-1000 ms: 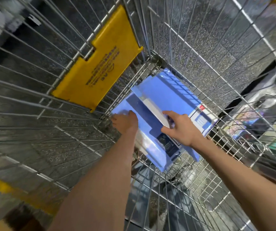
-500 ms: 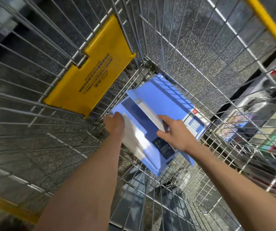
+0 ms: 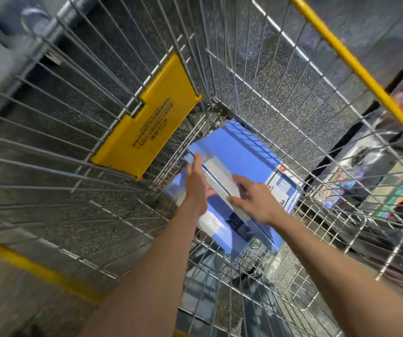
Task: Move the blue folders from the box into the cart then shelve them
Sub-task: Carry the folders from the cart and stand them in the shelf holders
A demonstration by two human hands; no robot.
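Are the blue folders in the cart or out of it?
In. The blue folders lie on the wire floor of the cart, its walls all round; the left hand and right hand touch them.

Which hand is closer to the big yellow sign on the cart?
Left. The left hand lies straight along the blue folders, just right of and below the yellow sign. The right hand rests on top of the folders, farther right.
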